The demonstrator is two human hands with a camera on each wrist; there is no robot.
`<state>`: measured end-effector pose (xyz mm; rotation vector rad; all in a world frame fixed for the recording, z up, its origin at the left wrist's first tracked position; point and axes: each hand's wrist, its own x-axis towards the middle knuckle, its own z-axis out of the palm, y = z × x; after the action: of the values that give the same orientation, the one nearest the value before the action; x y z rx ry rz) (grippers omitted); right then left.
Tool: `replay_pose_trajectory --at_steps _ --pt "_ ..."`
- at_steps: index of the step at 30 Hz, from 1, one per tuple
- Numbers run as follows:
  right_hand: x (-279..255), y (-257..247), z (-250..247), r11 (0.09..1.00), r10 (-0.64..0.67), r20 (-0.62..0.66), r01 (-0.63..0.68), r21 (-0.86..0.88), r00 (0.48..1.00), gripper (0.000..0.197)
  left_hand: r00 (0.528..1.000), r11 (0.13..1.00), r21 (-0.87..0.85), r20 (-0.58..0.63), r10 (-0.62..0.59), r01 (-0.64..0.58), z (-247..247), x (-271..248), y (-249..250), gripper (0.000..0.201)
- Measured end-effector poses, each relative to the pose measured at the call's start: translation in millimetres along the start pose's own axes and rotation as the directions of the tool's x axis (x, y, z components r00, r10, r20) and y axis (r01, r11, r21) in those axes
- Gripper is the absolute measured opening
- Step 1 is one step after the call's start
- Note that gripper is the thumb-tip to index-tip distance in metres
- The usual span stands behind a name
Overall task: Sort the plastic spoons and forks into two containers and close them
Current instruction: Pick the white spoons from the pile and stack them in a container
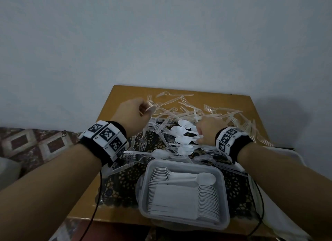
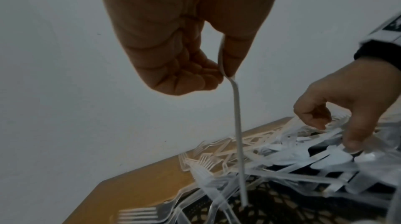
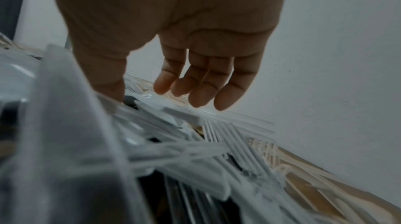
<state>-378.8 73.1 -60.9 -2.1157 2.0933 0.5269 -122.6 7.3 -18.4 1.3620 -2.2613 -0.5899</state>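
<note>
the left hand (image 1: 133, 113) pinches one white spoon (image 2: 237, 135), handle hanging down, beyond the container (image 1: 222, 201) of stacked spoons. the right hand (image 1: 206, 131), nearer that container, hovers with relaxed fingers (image 3: 201, 90) over the mixed pile (image 1: 181, 133). only the left wrist view shows the pinch; the head view hides it.

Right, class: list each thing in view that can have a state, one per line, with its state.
Left hand: fingers curled, pinching a white spoon by its bowl end.
White spoon: hanging handle-down over the pile.
Right hand: fingers relaxed, resting on the pile.
Pile of cutlery: loose, unsorted, on the table.
Container: open, no lid on, holding stacked white spoons.
</note>
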Motion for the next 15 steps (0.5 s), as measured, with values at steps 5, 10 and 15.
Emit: replay_pose_trajectory --at_steps 5,10,15 --pt "-6.8 -5.6 -3.0 1.000 0.023 0.068 -0.024 0.009 0.997 0.031 0.999 0.995 -0.082 0.006 0.054 -0.053 5.7 1.0 13.4 0.017" --pt "-15.8 3.3 -10.1 0.987 0.048 0.059 -0.056 0.148 0.997 0.019 0.984 0.988 -0.122 0.139 0.115 -0.099 14.6 4.5 23.3 0.012" --pt "-39.9 29.8 -35.3 0.943 0.047 -0.123 -0.003 0.333 0.991 0.011 0.972 0.978 -0.131 0.147 0.182 -0.163 29.8 7.1 29.0 0.014"
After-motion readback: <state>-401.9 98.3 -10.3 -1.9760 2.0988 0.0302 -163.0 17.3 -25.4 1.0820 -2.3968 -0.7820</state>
